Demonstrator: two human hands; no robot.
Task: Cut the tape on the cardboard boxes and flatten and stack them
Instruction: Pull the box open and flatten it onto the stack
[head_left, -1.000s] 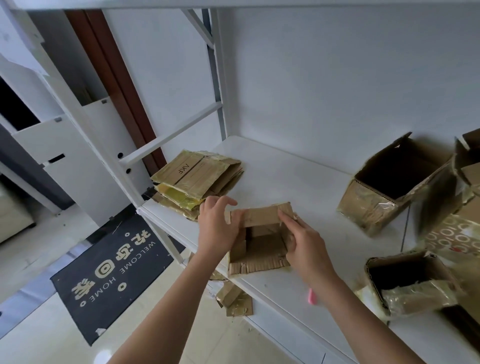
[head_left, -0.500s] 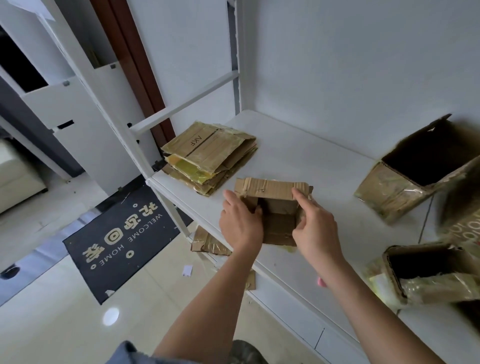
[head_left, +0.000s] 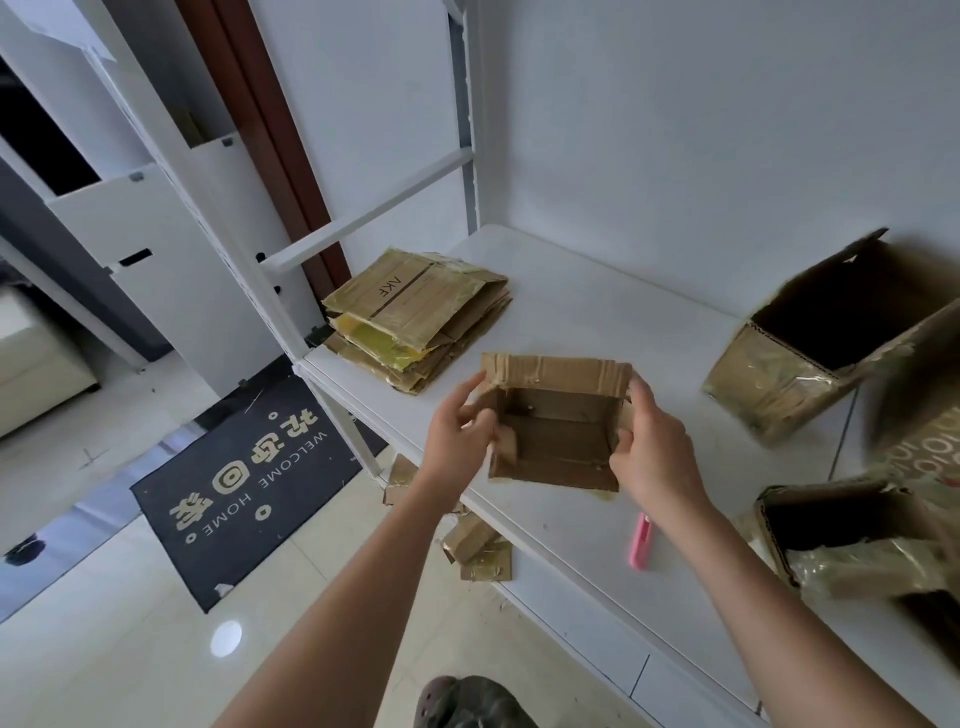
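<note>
Matt brown cardboard box (head_left: 558, 421), glossy tape on flattened stack (head_left: 415, 317), smooth white shelf (head_left: 597, 322), pink plastic cutter (head_left: 641, 540), glossy floor tiles (head_left: 104, 649).

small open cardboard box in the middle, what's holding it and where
Both hands hold the small open brown cardboard box: left hand pinches its left side flap, right hand has its grip on the right wall.

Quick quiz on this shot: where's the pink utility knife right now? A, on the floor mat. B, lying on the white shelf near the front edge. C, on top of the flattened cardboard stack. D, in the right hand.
B: the pink utility knife lies on the white shelf near its front edge, beside the right wrist, while both hands hold the small open cardboard box.
</note>
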